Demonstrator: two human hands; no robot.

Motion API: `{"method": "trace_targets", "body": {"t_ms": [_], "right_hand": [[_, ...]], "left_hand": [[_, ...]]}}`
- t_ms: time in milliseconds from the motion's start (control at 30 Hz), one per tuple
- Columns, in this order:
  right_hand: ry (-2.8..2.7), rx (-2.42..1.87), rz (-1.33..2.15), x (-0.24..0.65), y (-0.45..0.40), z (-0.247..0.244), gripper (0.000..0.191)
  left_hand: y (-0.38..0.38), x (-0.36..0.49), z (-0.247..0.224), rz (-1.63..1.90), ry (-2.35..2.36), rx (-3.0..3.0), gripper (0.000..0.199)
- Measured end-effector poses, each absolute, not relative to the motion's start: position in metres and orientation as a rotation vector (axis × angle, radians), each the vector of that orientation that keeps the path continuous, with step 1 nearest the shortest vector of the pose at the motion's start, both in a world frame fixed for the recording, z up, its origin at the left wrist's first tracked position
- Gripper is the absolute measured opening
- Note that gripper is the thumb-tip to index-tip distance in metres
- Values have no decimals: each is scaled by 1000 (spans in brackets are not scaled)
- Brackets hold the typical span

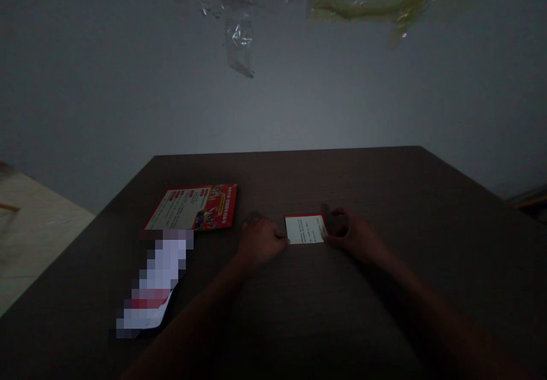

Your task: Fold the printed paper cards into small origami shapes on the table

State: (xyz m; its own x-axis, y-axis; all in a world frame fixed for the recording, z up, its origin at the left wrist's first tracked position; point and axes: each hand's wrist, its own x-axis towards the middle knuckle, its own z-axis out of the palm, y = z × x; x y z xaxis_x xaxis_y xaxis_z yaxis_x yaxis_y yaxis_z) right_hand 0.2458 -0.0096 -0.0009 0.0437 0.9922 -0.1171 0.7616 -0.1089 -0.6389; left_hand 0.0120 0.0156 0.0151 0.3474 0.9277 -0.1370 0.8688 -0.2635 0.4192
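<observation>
From the near edge of the view, the left forearm [200, 314] and right forearm [431, 306] are extended over a dark table [277, 317], on which a small white card with a red border [304, 230] is laid flat between the two hands. The card's lower left corner is met by the left hand [261, 241] and its right edge by the right hand [352, 236], whose thumb and forefinger are curved with a gap between; whether it is pinched by either cannot be told. Farther left, a red printed booklet [182, 209] is seen beside a pixelated white item [156, 280].
</observation>
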Motion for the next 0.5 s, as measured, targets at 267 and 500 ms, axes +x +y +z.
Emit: {"method": "trace_targets", "body": {"t_ms": [267,500], "right_hand": [[-1738,-1920,865,261,-5,-9,52],[-1737,-1885,861,262,-6,-8,50]], "left_hand": [[16,9,8,204,1547,2269,17],[15,8,0,406,1517,2259,14]]}}
